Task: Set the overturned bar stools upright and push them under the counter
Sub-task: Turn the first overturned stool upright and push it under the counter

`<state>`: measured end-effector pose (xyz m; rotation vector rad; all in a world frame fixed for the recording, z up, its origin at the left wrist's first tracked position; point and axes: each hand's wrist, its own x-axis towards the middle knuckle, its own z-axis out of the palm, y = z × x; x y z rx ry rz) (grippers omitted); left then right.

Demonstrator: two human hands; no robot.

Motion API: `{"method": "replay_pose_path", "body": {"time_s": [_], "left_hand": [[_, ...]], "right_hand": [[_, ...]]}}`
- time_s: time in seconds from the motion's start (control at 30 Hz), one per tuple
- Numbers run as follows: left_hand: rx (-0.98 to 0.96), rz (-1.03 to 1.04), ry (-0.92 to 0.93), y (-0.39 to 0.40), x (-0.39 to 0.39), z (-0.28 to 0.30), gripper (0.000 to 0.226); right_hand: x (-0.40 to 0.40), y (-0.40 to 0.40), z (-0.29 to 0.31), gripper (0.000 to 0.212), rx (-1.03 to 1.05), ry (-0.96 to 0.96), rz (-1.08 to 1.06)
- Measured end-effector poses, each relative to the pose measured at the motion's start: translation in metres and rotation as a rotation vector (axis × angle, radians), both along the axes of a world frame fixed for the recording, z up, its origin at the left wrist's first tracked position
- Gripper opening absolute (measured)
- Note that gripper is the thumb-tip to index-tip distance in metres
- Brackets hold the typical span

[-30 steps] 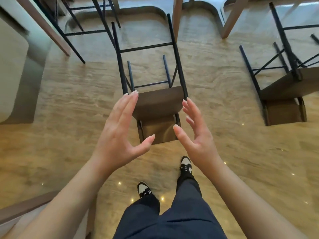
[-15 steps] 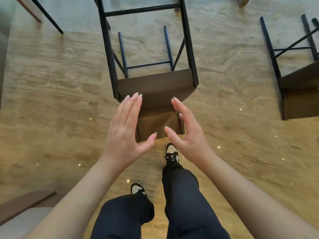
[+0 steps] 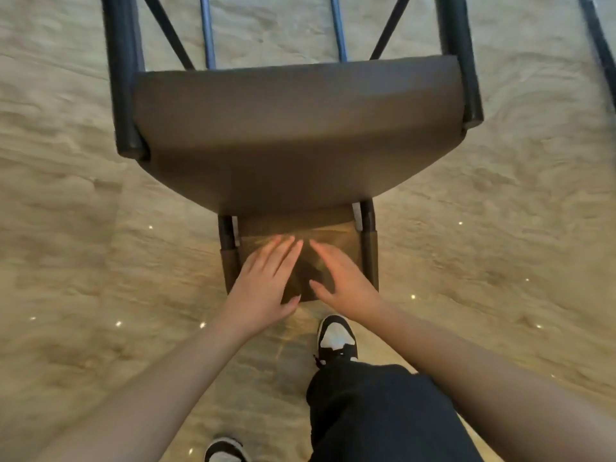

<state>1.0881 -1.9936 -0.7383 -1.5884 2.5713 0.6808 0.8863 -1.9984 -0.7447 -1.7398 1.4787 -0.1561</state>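
Note:
An overturned bar stool [image 3: 296, 128] lies on its back on the floor right in front of me, brown seat facing me, black metal legs running away toward the top edge. Its low brown backrest [image 3: 330, 238] lies flat on the floor nearest my feet. My left hand [image 3: 263, 281] and my right hand [image 3: 343, 278] are both over the backrest, fingers straight and spread, fingertips almost meeting. Both hands are motion-blurred, so I cannot tell whether they touch the backrest.
Glossy beige marble floor [image 3: 66, 228] surrounds the stool. A black leg of another stool [image 3: 600, 45] cuts the top right corner. My black-and-white shoes [image 3: 335, 338] and dark trousers stand just behind the backrest.
I have stepped and bent closer, so the stool fills the view. Both hands have dropped from mid-air onto the area of the backrest and come closer together.

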Motion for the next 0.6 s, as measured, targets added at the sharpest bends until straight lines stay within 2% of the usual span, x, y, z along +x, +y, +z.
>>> {"method": "replay_pose_path", "body": {"time_s": [0.13, 0.27, 0.43, 0.6], "left_hand": [[0.022, -0.015, -0.117, 0.009, -0.002, -0.096, 0.099], [0.085, -0.010, -0.212, 0.020, -0.001, -0.161, 0.103], [0.183, -0.061, -0.327, 0.035, 0.001, -0.203, 0.119], [0.099, -0.140, -0.406, 0.037, 0.007, -0.217, 0.104]], "right_hand": [[-0.002, 0.007, -0.093, 0.081, -0.061, 0.106, 0.166], [-0.010, 0.021, -0.155, 0.094, -0.088, 0.299, 0.353], [-0.015, 0.031, -0.189, 0.106, -0.117, 0.546, 0.547], [-0.014, 0.032, -0.198, 0.095, -0.206, 0.629, 0.580]]}}
